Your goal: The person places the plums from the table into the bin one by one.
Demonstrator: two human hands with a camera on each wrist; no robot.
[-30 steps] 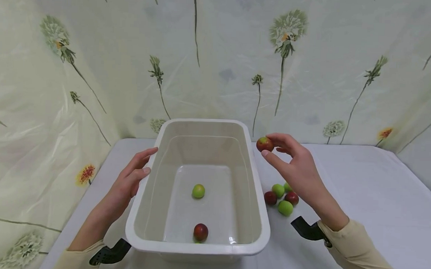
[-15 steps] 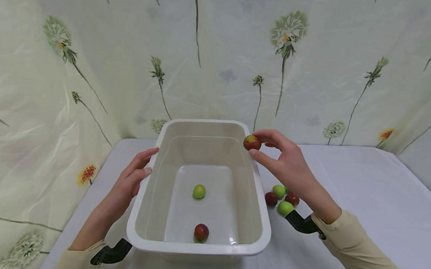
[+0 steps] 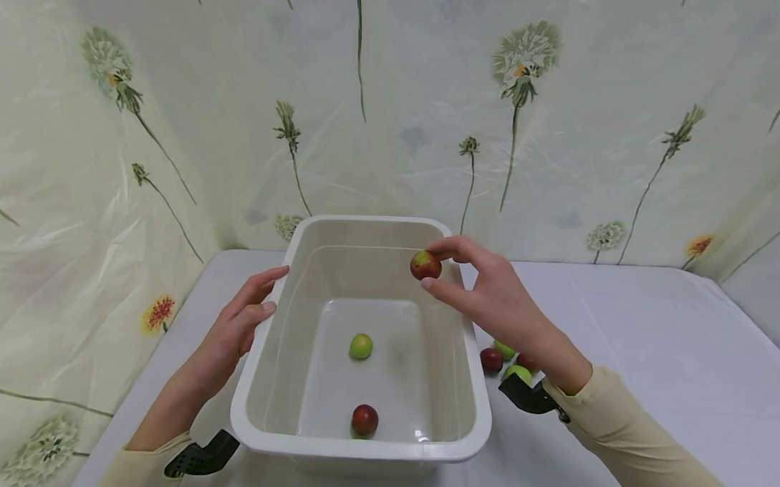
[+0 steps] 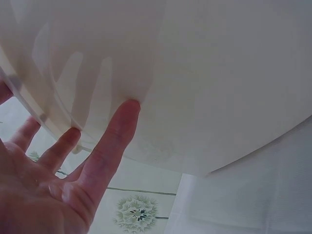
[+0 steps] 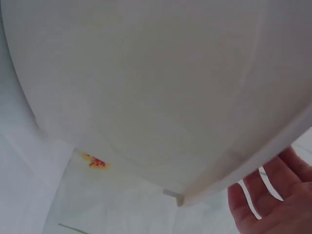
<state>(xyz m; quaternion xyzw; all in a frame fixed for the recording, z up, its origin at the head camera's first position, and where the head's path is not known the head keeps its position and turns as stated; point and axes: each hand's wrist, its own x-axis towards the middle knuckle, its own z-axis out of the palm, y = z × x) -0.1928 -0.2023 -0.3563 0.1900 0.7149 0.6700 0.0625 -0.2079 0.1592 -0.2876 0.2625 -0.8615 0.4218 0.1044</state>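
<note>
The left hand (image 3: 235, 323) is resting with straight fingers against the outer left wall of the white rectangular plastic tub (image 3: 260, 440), gripping nothing. A green round fruit (image 3: 360, 346) and a dark red round fruit (image 3: 364, 419) are lying inside the tub. The right hand (image 3: 491, 293) is pinching a red-and-green round fruit (image 3: 425, 265) over the tub's far right corner.

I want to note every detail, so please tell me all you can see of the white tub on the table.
The white tub is a deep rectangular basin with rounded corners and a broad rolled rim; it looks like smooth plastic. It stands upright on the table. Inside lie a green fruit and a red fruit. The left hand rests straight fingers on its left wall. The right hand pinches a reddish fruit above its far right part.
</note>
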